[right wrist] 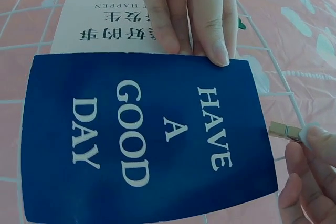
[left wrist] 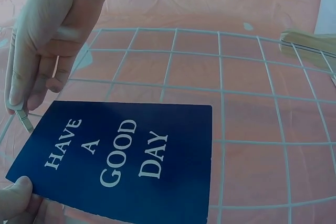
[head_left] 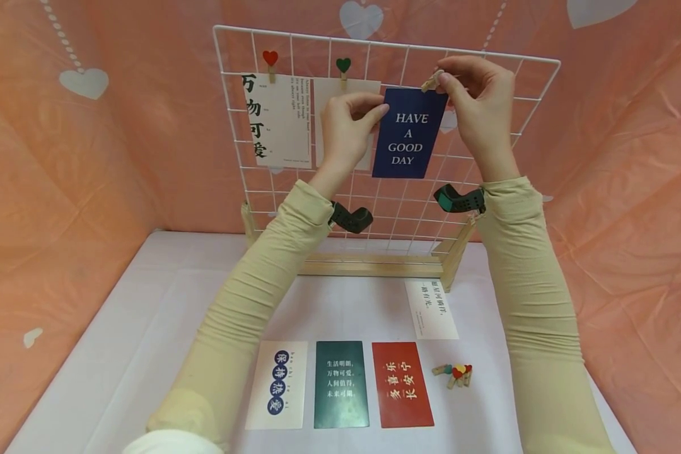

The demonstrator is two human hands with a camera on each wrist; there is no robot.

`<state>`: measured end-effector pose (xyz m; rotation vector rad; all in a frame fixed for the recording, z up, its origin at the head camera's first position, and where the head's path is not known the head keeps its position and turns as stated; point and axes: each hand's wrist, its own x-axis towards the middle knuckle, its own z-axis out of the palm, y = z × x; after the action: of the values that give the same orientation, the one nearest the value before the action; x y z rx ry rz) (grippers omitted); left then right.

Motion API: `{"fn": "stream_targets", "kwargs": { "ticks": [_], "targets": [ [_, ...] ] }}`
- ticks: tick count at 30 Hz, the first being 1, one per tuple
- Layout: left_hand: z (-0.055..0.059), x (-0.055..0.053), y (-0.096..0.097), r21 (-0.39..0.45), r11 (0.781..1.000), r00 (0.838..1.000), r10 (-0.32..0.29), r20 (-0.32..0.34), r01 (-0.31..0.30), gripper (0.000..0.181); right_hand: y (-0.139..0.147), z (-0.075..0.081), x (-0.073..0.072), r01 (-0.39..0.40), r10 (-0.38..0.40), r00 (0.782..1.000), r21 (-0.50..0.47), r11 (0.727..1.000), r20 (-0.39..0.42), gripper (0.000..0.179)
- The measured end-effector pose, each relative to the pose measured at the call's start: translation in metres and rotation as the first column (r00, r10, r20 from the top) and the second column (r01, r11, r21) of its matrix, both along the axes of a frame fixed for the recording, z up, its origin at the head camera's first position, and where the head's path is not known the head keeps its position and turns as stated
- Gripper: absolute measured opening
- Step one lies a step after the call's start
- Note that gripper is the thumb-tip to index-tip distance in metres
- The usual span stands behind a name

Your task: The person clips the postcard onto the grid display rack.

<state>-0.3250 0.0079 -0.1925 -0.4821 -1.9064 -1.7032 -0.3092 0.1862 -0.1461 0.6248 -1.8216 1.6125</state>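
Observation:
A dark blue card (head_left: 407, 135) reading "HAVE A GOOD DAY" is held upright against the white wire grid (head_left: 352, 211). My left hand (head_left: 349, 126) pinches its upper left edge between thumb and fingers. With thumb and fingertips my right hand (head_left: 484, 104) pinches a small wooden clothespin (right wrist: 285, 130) at the card's top edge. Whether the peg's tips grip the card cannot be told. Left of the blue card, a white card (head_left: 284, 126) hangs under a red heart clothespin (head_left: 270, 63). Another pale card (head_left: 369, 85) hangs under a green heart clothespin (head_left: 343, 66), partly behind my left hand.
On the table (head_left: 164, 302) lie a white card with blue circles (head_left: 278, 384), a green card (head_left: 342, 384), a red card (head_left: 403, 384) and a white card (head_left: 431, 312). Several heart clothespins (head_left: 455, 373) lie beside the red card. A wooden stand (head_left: 369, 267) supports the grid.

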Motion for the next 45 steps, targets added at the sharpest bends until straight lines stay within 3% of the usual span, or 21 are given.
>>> {"fn": "stream_targets", "kwargs": {
  "ticks": [11, 25, 39, 45],
  "targets": [
    [-0.001, 0.000, 0.001, 0.001, 1.000, 1.000, -0.002, 0.010, 0.002, 0.016, -0.007, 0.002, 0.000, 0.113, -0.109, 0.992, 0.070, 0.991, -0.058, 0.010],
    [-0.001, 0.002, 0.002, -0.002, 1.000, 1.000, -0.001, 0.013, 0.001, 0.016, -0.013, 0.002, 0.002, 0.125, -0.119, 0.991, 0.095, 0.988, -0.069, 0.009],
    [-0.002, 0.002, 0.003, -0.031, 0.999, 1.000, 0.023, 0.010, -0.023, 0.016, -0.019, 0.004, 0.007, 0.192, -0.172, 0.978, 0.187, 0.963, -0.116, 0.015],
    [-0.001, 0.001, 0.002, -0.076, 0.996, 0.999, 0.048, 0.010, -0.047, 0.018, -0.014, 0.007, 0.004, 0.136, -0.124, 0.989, 0.172, 0.976, -0.078, 0.012]
  ]
}}
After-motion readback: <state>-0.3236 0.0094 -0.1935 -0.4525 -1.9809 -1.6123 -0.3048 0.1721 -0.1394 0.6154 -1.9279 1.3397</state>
